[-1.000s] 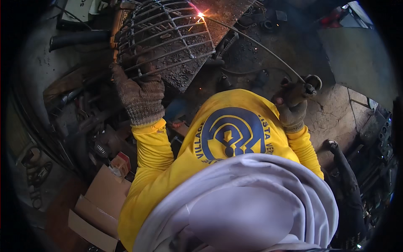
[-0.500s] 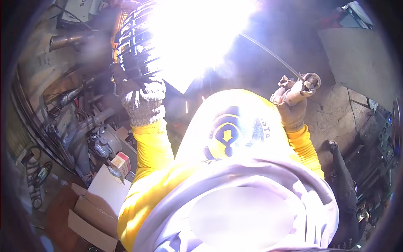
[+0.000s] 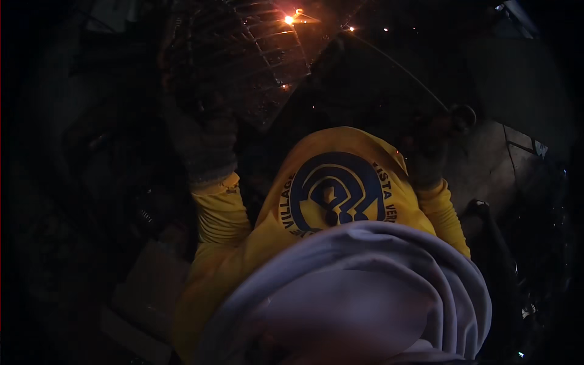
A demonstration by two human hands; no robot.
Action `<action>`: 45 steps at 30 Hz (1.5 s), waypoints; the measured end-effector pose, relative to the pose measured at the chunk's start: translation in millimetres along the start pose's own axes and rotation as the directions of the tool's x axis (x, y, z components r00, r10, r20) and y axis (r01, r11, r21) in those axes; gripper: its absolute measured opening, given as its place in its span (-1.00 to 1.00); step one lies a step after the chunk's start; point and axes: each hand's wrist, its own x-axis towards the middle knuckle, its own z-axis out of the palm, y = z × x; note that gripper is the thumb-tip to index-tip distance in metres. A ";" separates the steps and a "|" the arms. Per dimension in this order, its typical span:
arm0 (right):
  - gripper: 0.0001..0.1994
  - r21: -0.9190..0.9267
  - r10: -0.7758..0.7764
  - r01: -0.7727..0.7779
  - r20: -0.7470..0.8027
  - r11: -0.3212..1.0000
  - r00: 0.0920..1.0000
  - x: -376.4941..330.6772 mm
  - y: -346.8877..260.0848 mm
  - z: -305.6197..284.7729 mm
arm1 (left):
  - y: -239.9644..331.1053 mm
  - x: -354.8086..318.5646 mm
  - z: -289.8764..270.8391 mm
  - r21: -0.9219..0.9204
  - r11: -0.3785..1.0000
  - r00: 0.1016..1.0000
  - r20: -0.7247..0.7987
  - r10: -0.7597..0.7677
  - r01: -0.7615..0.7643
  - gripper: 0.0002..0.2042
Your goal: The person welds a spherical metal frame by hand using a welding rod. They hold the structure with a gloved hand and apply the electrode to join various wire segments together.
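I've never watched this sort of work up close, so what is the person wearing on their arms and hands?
Both arms are in long bright yellow sleeves. The left hand wears a thick, knitted-looking grey work glove with a ribbed cuff over the sleeve end. The right hand wears a dark glove too, but the dim picture hides its details.
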 end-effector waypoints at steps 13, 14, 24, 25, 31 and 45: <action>-0.51 0.064 0.183 -0.182 -0.013 0.981 0.983 -5.4 -1.4 0.5 | -9.4 -6.1 16.3 0.178 0.967 0.922 -0.310 0.233 -0.184 -0.63; -0.52 0.049 0.177 -0.177 0.006 0.983 0.984 -6.3 1.0 -0.9 | -10.0 -6.6 16.9 0.158 0.970 0.926 -0.304 0.224 -0.182 -0.63; -0.50 0.114 0.140 -0.148 0.079 0.982 0.987 -4.0 13.5 -0.1 | 5.3 -5.3 -5.1 -0.189 0.980 0.976 -0.219 0.015 -0.057 -0.58; -0.52 0.132 0.079 -0.091 0.093 0.987 0.993 0.9 4.9 2.6 | 2.4 -1.2 -2.0 0.096 0.980 0.915 -0.350 0.198 -0.175 -0.55; -0.56 -0.365 0.156 -0.163 -0.049 0.917 0.987 -7.3 36.9 -2.7 | 0.5 -15.3 16.2 -0.205 0.912 0.934 0.101 -0.341 0.355 -0.62; -0.37 -0.317 -0.220 0.229 0.064 0.920 0.973 3.4 8.0 -6.2 | -4.6 -5.0 11.7 0.097 0.995 0.992 -0.122 0.041 -0.029 -0.73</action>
